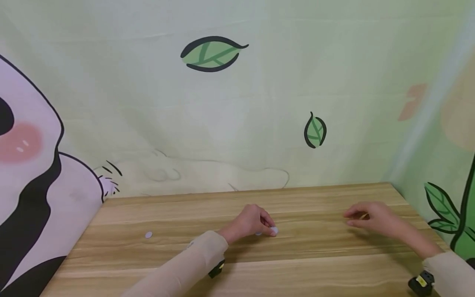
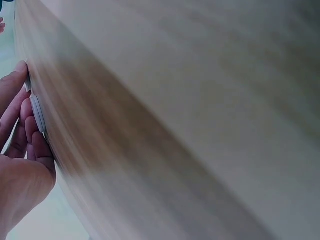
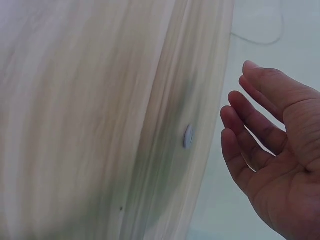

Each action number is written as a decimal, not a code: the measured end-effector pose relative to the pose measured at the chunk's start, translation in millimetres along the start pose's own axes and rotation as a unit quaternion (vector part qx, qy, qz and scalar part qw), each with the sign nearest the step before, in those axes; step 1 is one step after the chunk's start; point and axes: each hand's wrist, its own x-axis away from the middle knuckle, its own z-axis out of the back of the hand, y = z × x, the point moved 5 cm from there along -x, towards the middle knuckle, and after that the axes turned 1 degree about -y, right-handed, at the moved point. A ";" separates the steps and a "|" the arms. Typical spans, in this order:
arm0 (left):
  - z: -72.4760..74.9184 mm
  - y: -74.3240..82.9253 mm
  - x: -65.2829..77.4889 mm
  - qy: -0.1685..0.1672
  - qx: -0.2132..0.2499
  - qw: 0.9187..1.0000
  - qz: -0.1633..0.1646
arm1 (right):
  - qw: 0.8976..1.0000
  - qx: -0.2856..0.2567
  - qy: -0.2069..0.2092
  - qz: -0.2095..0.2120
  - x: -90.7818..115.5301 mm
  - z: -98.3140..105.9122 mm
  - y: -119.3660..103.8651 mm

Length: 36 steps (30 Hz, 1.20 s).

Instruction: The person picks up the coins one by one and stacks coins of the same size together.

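Observation:
Near the middle of the wooden table (image 1: 319, 243), my left hand (image 1: 249, 222) pinches a small white disc (image 1: 273, 230) between thumb and fingers, low over the surface. A second white disc (image 1: 258, 234) shows partly beneath that hand. In the left wrist view, the thumb lies against one disc (image 2: 28, 82), and a thicker disc or short stack (image 2: 38, 114) sits by the curled fingers. My right hand (image 1: 375, 218) hovers at the right, its fingers loosely bent and holding nothing. A white disc (image 3: 188, 136) lies on the table in the right wrist view.
Another white disc (image 1: 149, 234) lies on the left part of the table. Something pale (image 1: 190, 243) shows partly behind the left sleeve (image 1: 185, 264). A printed cloth (image 1: 252, 103) with leaves and a panda hangs behind the table's far edge.

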 end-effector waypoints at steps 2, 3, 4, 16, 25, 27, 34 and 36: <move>-0.9 -0.1 -0.1 -0.002 -0.004 1.000 -0.005 | 1.000 0.002 -0.002 -0.005 3.5 1.7 1.9; -1.5 -0.2 -0.1 -0.003 -0.005 1.000 -0.007 | 1.000 0.001 -0.002 -0.006 5.2 2.4 2.7; -2.0 -0.1 -0.1 -0.004 -0.007 1.000 -0.010 | 1.000 0.000 -0.004 -0.007 6.9 2.8 3.7; -2.6 5.2 0.2 -0.013 -0.021 1.000 -0.020 | 0.998 0.017 -0.022 -0.052 18.8 8.0 15.8; 0.5 2.3 2.6 -0.016 -0.032 0.999 -0.036 | 0.997 0.017 -0.032 -0.063 23.0 5.4 25.8; 2.4 1.4 3.8 -0.016 -0.030 0.999 -0.031 | 0.997 0.016 -0.029 -0.065 25.0 5.2 28.4; 8.5 4.7 7.7 -0.010 -0.041 0.999 -0.031 | 0.997 0.014 -0.018 -0.067 30.3 5.5 39.9; 8.5 4.2 7.2 -0.010 -0.041 0.999 -0.031 | 0.998 0.016 -0.014 -0.065 31.2 5.5 42.2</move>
